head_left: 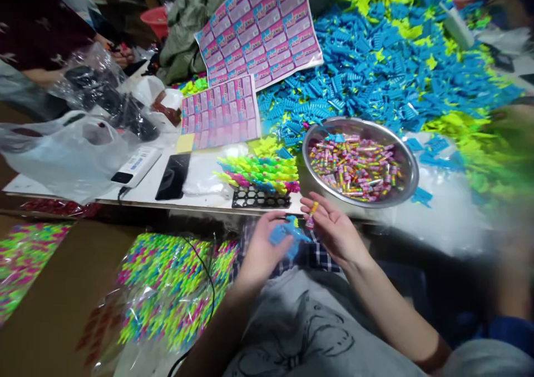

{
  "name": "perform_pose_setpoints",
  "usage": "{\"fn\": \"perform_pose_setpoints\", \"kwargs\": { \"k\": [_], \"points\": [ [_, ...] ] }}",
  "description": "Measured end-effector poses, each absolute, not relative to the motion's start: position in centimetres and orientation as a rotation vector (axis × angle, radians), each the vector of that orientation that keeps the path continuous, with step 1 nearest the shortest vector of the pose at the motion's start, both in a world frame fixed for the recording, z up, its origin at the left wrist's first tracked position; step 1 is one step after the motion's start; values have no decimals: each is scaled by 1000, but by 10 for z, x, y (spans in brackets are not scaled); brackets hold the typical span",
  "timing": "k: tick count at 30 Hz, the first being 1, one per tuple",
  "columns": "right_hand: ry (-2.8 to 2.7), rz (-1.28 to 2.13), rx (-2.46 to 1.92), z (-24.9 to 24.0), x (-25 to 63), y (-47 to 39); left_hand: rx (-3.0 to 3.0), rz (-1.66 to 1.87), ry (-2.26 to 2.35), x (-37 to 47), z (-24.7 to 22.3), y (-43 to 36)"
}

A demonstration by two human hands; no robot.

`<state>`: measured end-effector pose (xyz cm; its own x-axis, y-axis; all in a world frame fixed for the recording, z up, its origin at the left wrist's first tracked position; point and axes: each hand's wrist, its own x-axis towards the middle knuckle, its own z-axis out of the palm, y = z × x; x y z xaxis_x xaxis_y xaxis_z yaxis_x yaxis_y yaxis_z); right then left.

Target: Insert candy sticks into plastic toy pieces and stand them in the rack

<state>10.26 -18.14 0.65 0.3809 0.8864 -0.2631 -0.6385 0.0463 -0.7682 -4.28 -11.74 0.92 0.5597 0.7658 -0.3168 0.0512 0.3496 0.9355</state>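
My left hand (267, 246) is closed around several blue plastic pieces (287, 233), with a bit of yellow-green among them. In my right hand (331, 227), a small tube with a pink label and yellow end (312, 214) lies held at the fingers. Both hands are in front of the table edge, above my lap, close together but apart. Just beyond my right hand stands a steel bowl (413, 179) holding many similar small tubes (354, 168). Straight ahead, a stack of green, yellow, pink and blue pieces (261, 171) rests on a black perforated rack (261, 198).
A large heap of blue pieces (350, 88) covers the back of the table. Printed pink label sheets (258, 32) lean against it. Left are a black phone (173, 177), a white box (137, 165) and a plastic bag (62, 154). Bagged colourful pieces (167, 288) lie below. Another person's arm (515, 271) is at right.
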Motion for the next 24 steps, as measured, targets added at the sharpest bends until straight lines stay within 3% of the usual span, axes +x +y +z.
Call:
{"fn": "perform_pose_setpoints", "kwargs": {
  "k": [9,17,24],
  "points": [
    [-103,1158,-907,-6,93,-196,972,610,1048,-38,-3,-113],
    [-244,1349,-1038,-15,84,-206,554,708,944,-31,16,-109],
    [-325,1407,-1140,-16,69,-204,596,783,907,-25,15,-111]
  ]
}}
